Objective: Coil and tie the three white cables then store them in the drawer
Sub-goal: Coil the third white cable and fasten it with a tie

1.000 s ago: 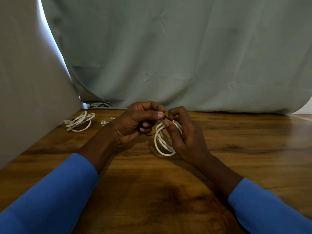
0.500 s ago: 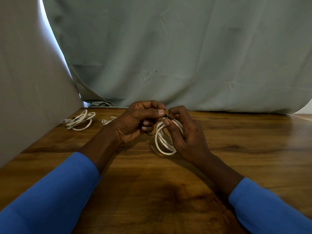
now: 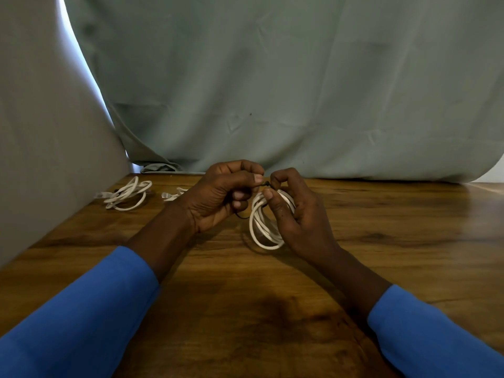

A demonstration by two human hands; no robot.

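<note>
Our right fingers [image 3: 282,178] hold one coiled white cable [image 3: 261,225] upright, black tie [image 3: 266,183] atop; second coil [image 3: 126,196] and third cable [image 3: 172,195] lie well left.

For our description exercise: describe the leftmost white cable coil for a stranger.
Find the wooden table, then its far left, beside the grey panel. The coil lies there untouched; the left hand half hides a second cable, the right hand holds the third coil.
</note>
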